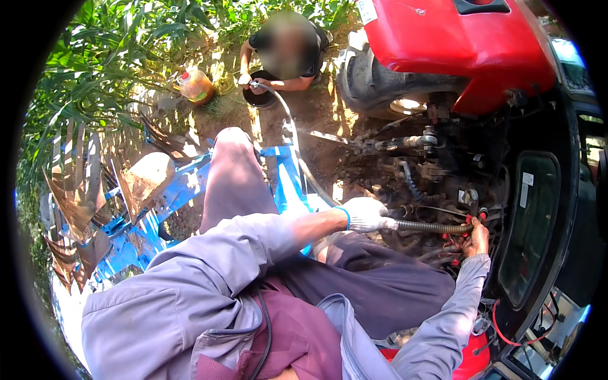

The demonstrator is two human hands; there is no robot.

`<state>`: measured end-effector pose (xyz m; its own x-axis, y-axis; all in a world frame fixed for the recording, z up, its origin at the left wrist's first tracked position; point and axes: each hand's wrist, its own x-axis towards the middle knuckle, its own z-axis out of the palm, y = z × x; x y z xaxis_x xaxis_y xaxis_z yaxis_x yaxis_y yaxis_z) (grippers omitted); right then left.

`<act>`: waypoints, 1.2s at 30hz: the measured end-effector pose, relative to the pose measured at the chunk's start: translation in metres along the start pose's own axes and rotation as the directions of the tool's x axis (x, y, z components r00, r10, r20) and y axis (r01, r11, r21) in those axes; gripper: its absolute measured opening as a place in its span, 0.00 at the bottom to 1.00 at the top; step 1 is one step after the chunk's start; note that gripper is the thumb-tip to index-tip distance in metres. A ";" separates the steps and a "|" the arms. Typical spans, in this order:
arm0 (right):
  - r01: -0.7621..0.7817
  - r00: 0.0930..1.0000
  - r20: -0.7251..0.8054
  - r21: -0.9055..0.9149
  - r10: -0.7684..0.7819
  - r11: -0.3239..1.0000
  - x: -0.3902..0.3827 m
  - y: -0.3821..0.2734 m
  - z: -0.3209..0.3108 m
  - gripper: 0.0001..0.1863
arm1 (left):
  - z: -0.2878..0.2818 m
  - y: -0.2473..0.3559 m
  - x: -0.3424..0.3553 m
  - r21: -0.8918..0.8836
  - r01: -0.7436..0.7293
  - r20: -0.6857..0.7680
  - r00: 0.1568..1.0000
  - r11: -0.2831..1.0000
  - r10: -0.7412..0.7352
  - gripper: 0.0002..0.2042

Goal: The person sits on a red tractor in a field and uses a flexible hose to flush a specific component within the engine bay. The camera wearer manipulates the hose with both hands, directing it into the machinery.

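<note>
In a white knitted glove with a blue cuff, my left hand (pixel 367 214) is closed round a hydraulic hose (pixel 430 227) with a ribbed spiral sleeve. My bare right hand (pixel 476 241) has its fingers round the hose's right end, beside red caps (pixel 483 215) at the back of the red tractor (pixel 443 38). Whether that end is attached, I cannot tell. Left of my glove the hose curves away to another person's hands (pixel 256 85), which hold its metal-tipped far end over a dark bucket (pixel 258 99).
Between my legs and the plants lies a blue plough frame (pixel 291 180) with rusty curved blades (pixel 136 187). A large jug of orange liquid (pixel 196 87) stands left of the person. The tractor's wheel (pixel 373 79), linkage (pixel 405 142) and rear window (pixel 529 221) are on the right.
</note>
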<state>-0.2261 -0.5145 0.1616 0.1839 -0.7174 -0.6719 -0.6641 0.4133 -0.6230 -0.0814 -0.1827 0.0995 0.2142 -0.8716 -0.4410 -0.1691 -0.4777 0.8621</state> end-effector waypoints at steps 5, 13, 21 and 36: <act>0.009 1.000 -0.020 0.003 -0.009 1.000 0.007 0.004 -0.009 0.14 | 0.002 0.005 -0.004 -0.019 0.008 -0.005 1.000 1.000 -0.008 0.32; 0.011 0.998 -0.063 0.026 -0.009 1.000 0.006 0.006 -0.002 0.13 | 0.007 -0.002 -0.004 -0.037 -0.004 -0.017 1.000 0.999 0.003 0.32; 0.002 0.999 -0.041 0.009 -0.001 1.000 0.005 0.003 -0.004 0.13 | 0.002 0.001 -0.007 -0.018 -0.019 -0.025 1.000 1.000 0.018 0.31; -0.014 0.999 -0.031 -0.062 0.012 0.998 0.005 0.000 -0.003 0.13 | 0.007 -0.001 -0.008 -0.041 -0.018 -0.045 0.999 0.999 0.016 0.31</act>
<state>-0.2276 -0.5199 0.1592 0.1533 -0.7291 -0.6671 -0.7103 0.3880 -0.5873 -0.0891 -0.1761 0.1001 0.2550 -0.8732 -0.4153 -0.1335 -0.4571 0.8793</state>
